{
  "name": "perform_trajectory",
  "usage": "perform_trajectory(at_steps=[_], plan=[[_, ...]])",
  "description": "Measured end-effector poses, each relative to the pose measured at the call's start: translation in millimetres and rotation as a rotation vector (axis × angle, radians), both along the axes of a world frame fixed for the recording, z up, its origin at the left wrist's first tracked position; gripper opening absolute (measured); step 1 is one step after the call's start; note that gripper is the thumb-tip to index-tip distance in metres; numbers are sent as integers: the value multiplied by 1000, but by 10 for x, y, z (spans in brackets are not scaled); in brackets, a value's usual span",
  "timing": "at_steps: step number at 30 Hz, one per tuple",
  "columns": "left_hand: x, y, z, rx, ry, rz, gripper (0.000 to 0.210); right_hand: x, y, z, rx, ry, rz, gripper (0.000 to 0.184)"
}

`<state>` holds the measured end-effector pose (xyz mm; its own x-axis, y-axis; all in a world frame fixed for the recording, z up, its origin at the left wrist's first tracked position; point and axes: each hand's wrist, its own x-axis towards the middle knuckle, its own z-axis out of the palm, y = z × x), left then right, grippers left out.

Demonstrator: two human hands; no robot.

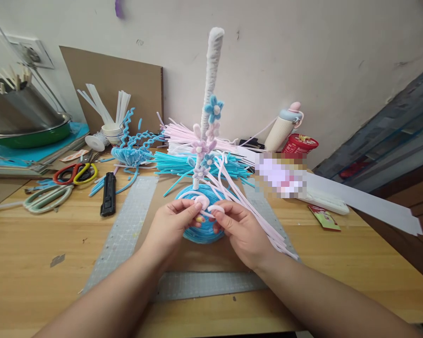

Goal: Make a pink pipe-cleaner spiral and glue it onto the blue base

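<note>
strip (203,201) of pale pink fuzz is between both hands, just above and in front of the blue round base (204,236). left hand (169,218) pinches its curled part, thumb against fingertips; right hand (244,230) pinches a bent length the same way, other fingers folded in. neither hand is spread, and they're nearly meeting.

relation i'd flag: strip is bent, so no single long axis; the piece bridging my fingertips runs roughly left to right. white stem (214,61) rises beyond the hands, tilting slightly right at the top, its foot nearer the left hand. blue flower (214,111) and pink flower (200,148) sit on it. loose pink strips (275,239) fan past the right hand's far side. base is on cardboard (176,260) over a gridded mat (114,237), on the table (28,249).

writing: red tub (299,144) carries pale print, too small for me to read. green packet (325,217) has print, not legible. pixelated patch (281,174) hides whatever's there. no brand i can make out on black cutter (108,195) or bottle (281,129).
</note>
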<state>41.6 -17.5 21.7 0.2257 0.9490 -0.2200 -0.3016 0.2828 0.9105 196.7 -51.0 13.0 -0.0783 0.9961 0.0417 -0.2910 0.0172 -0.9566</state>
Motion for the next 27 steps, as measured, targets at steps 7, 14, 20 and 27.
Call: perform_trajectory(at_steps=[7,14,20,27], plan=[[1,9,20,-135,-165,-4,20,46,40,53,-93,343,121,12],[16,-22,20,-228,-295,20,9,12,59,13,-88,430,75,10],[43,-54,16,-182,-200,-48,19,75,87,41,-53,397,4,10],[70,-108,25,-47,61,-167,25,138,110,62,-80,341,-51,13]])
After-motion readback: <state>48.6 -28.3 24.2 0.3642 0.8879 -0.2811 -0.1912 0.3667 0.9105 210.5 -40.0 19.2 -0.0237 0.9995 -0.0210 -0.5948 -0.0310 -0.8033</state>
